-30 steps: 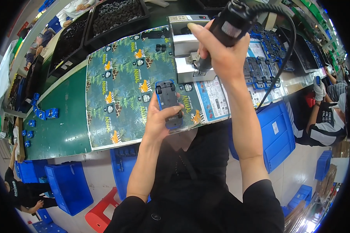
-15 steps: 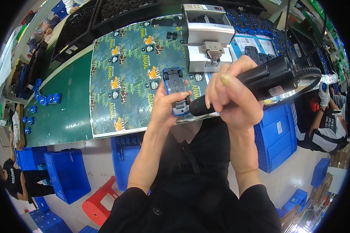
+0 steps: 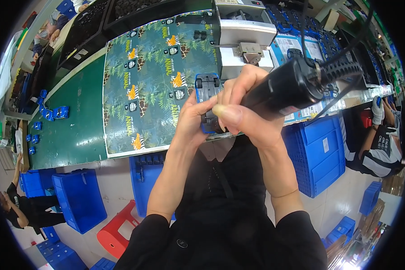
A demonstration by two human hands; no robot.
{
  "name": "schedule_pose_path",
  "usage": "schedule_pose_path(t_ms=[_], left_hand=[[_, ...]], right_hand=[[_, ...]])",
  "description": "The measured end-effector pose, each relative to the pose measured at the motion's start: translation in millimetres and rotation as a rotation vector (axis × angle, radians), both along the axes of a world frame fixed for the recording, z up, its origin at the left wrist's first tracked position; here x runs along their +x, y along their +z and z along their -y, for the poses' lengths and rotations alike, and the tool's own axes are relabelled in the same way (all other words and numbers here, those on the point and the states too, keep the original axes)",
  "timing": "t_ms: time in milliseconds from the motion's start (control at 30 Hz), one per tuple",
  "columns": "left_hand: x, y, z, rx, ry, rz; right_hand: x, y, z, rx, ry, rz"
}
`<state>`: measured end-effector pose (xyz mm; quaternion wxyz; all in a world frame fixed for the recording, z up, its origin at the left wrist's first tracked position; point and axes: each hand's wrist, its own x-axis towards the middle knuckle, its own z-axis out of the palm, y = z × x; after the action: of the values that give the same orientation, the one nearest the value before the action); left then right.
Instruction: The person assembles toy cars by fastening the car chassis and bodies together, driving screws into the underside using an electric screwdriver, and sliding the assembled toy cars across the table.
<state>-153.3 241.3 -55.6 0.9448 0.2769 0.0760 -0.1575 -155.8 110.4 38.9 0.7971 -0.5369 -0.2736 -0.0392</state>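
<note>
My left hand [image 3: 189, 121] is closed round a blue toy car [image 3: 206, 92], turned so that its black underside and wheels face up. The car is just above the table's near edge, with my thumb across the underside. In my right hand [image 3: 258, 123] is a black electric screwdriver [image 3: 285, 87], a thick cord running from its back end. The tool slants down and left toward the near end of the car. My right fingers hide its tip, so whether it touches the car cannot be seen.
Beyond my hands stands a silver machine [image 3: 246, 33]. Patterned sheet [image 3: 155, 90] covers part of the green table [image 3: 83, 121]. Several blue toy cars [image 3: 60, 113] lie left, more at far right. Blue bins [image 3: 78, 202] and a red stool [image 3: 114, 236] stand below. A gloved co-worker [image 3: 382, 148] is at right.
The screwdriver's back end has swung toward me and left, and my right hand has closed in on the car, covering the tip. The car has shifted slightly right.
</note>
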Motion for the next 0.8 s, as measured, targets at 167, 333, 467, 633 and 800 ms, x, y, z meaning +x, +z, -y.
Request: schedule_pose_path(t_ms=[167,333,467,633,800], left_hand=[[-1,6,-4,0.166,-0.018,0.071],[-3,20,0,0.111,-0.013,-0.031],[-3,21,-1,0.143,-0.030,-0.045],[-1,4,1,0.099,0.013,0.021],[-6,-9,-14,-0.051,-0.087,0.107]], right_hand=[[-2,-2,0,0.046,0.008,-0.032],[-2,-4,0,0.075,0.019,-0.021],[-3,-4,4,0.055,-0.010,-0.033],[-8,-4,9,0.072,-0.014,-0.028],[-16,10,37,0.184,0.024,0.019]])
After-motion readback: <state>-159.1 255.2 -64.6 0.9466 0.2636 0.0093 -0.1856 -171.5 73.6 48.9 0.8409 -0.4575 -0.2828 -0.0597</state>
